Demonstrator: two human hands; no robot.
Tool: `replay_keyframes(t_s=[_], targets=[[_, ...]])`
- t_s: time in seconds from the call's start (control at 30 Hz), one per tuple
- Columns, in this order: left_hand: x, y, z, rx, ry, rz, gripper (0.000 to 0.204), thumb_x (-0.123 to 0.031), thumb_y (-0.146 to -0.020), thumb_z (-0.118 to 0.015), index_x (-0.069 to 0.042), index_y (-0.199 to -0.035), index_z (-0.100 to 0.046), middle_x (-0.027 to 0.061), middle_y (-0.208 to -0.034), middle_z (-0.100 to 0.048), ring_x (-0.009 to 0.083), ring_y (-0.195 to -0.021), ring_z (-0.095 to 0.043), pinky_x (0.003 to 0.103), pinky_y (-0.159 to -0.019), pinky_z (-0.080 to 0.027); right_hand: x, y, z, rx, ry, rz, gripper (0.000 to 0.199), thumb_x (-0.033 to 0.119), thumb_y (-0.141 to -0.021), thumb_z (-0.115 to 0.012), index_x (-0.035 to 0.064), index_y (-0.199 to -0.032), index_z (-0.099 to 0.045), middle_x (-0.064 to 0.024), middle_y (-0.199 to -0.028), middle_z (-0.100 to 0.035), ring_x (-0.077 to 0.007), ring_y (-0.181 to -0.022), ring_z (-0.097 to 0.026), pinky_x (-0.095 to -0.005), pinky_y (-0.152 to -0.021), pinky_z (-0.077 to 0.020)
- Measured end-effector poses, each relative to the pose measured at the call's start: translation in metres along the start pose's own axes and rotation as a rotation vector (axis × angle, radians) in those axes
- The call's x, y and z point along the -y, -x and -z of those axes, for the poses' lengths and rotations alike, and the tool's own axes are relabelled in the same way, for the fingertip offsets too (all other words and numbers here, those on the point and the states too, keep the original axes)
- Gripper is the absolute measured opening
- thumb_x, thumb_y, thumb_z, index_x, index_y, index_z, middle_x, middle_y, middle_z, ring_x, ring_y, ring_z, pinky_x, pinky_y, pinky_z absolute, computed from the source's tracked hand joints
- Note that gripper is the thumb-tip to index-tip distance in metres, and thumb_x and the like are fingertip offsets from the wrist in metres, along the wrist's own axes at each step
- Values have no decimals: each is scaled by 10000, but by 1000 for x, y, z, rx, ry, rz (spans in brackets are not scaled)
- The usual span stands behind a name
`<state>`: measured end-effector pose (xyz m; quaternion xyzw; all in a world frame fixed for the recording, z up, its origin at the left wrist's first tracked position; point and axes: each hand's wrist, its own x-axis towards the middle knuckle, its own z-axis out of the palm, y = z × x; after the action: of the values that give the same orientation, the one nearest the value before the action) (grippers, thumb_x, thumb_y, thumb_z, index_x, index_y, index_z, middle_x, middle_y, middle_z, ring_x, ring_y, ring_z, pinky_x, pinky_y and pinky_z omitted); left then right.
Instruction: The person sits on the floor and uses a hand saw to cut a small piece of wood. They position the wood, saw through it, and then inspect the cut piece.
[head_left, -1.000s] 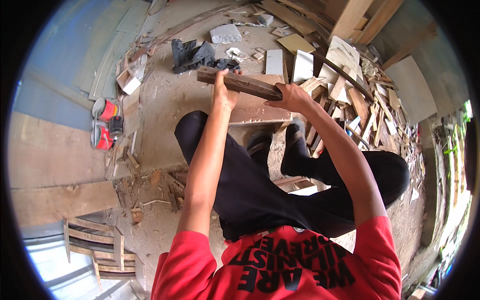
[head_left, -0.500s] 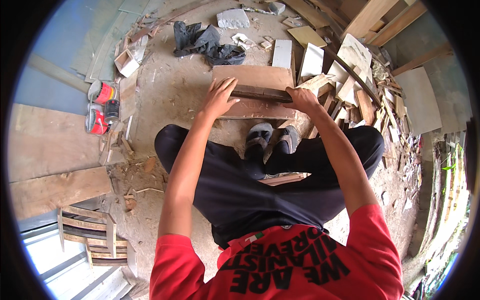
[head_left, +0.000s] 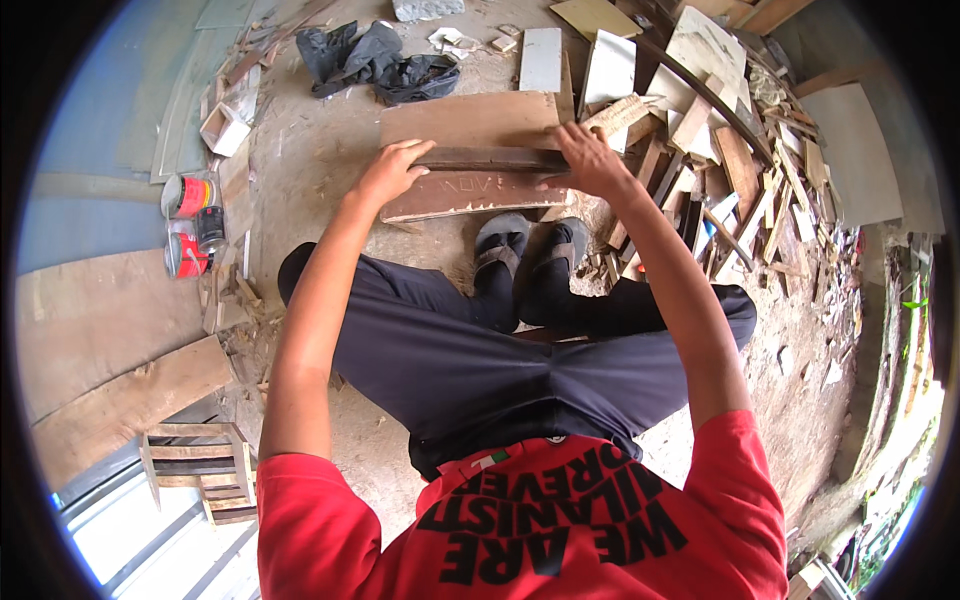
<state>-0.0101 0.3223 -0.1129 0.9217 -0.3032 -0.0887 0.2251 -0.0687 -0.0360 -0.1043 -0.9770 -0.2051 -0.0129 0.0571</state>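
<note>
A dark wooden strip (head_left: 495, 158) lies crosswise in front of my feet, between two boards. My left hand (head_left: 392, 172) is at its left end, fingers above and thumb below. At the right end, my right hand (head_left: 592, 162) bends its fingers over the wood, with the thumb on the near side. Beyond the strip is a flat light-brown board (head_left: 470, 115). Nearer to me, a reddish-brown board (head_left: 480, 198) has scratched marks and a chipped lower edge. What supports these pieces underneath is hidden.
My sandalled feet (head_left: 502, 245) are just below the boards. A heap of wood offcuts (head_left: 735, 165) spreads on the right. Black plastic sheeting (head_left: 375, 60) lies beyond the boards. Paint cans (head_left: 187, 195) stand at left, near a small open box (head_left: 224, 130) and a slatted wooden frame (head_left: 200, 465).
The whole view has shifted, so the boards and heap appear higher and the boards farther left. My left hand's fingers have drawn in at the strip's end; my right hand's fingers have spread slightly.
</note>
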Motion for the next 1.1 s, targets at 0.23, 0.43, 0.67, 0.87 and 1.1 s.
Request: replay_keyframes(t_s=[0.23,0.43,0.67,0.87,1.1], targets=[[-51,-3,-9,-135,-257,-128,864,-267,-763,-777,-145,-1492,-331,80,-1509,-382,234,-1425,-298,492,-1188,-162,-87,79,-21,-651,-341,-363,497,292,-830,-760,-9,-1176,-568,-188,-1037,-625,-337,-993,-621,-387,-854,-497],[-114,-36,-53,-140,-192,-233,704,-254,-799,-735,-120,-1424,-439,92,-1456,-440,283,-1399,-343,537,-1159,-198,-159,209,-114,-219,-548,-1310,295,313,-850,-679,24,-824,-735,-158,-765,-716,-272,-742,-716,-380,-665,-547],[-164,-65,-69,-171,-150,-323,590,-154,-817,-690,-92,-1370,-496,98,-1399,-498,297,-1359,-398,521,-1149,-229,-116,210,-144,-307,-489,-1438,263,215,-789,-633,-2,-914,-715,-268,-914,-679,-403,-931,-668,-478,-836,-530],[-194,-86,-71,-273,30,-428,193,-54,-827,-659,-34,-1019,-653,119,-1101,-654,321,-1181,-563,442,-1057,-374,-140,228,-146,-615,-500,-1405,236,177,-786,-663,-7,-934,-674,-245,-947,-665,-402,-942,-639,-466,-829,-515],[-213,-93,-62,-351,49,-356,132,-47,-826,-654,-41,-958,-651,112,-1037,-659,314,-1117,-588,425,-1018,-399,-195,240,-139,-683,-170,-1334,233,114,-806,-606,-26,-990,-575,-247,-1040,-564,-433,-939,-591,-521,-804,-494]])
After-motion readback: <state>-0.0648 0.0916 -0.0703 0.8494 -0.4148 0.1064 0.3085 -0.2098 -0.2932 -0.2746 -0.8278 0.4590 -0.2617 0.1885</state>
